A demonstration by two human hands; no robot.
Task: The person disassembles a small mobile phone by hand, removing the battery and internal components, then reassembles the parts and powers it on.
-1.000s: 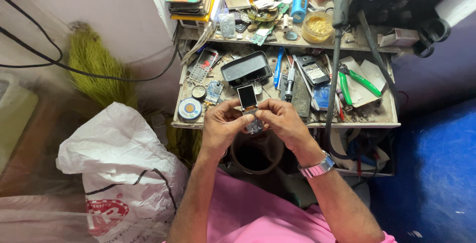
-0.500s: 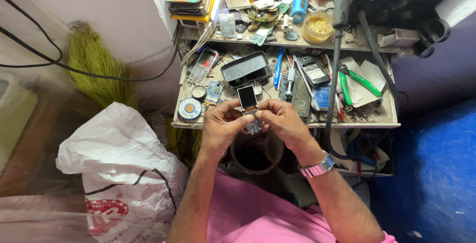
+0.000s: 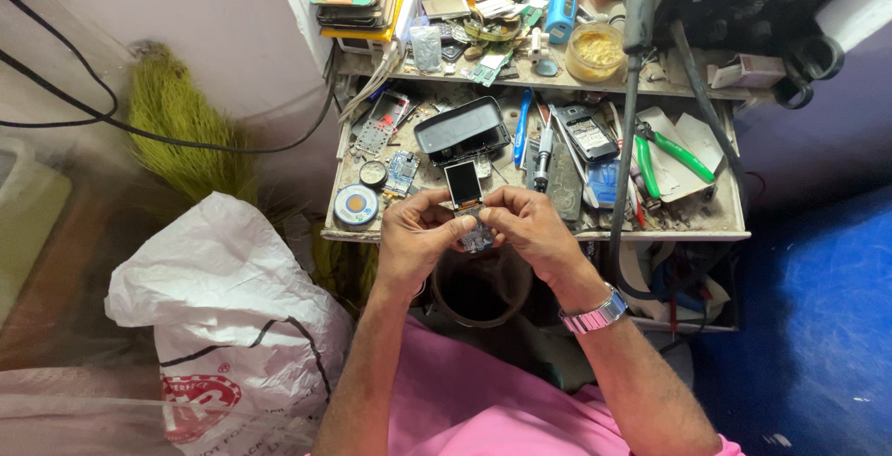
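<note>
Nothing has shifted since the earlier frames: our left hand (image 3: 415, 236) and right hand (image 3: 531, 229) still pinch a small phone circuit board with an upright dark rectangular screen (image 3: 464, 198) between fingertips, just above the cluttered workbench's (image 3: 557, 225) front edge. Beside our left arm sits a white plastic sack with a red printed emblem (image 3: 223, 317).

Lighting is even, diffuse and fairly bright, with no single source evident. Shadows are soft: the deepest lies under the workbench (image 3: 534, 231) toward 6 o'clock, inside the dark round bin (image 3: 478, 290). Mild glare marks the white plastic sack (image 3: 218, 303) at 8 o'clock. Focus is sharp centrally. Wide-angle stretching and slight softness appear at the corners.
</note>
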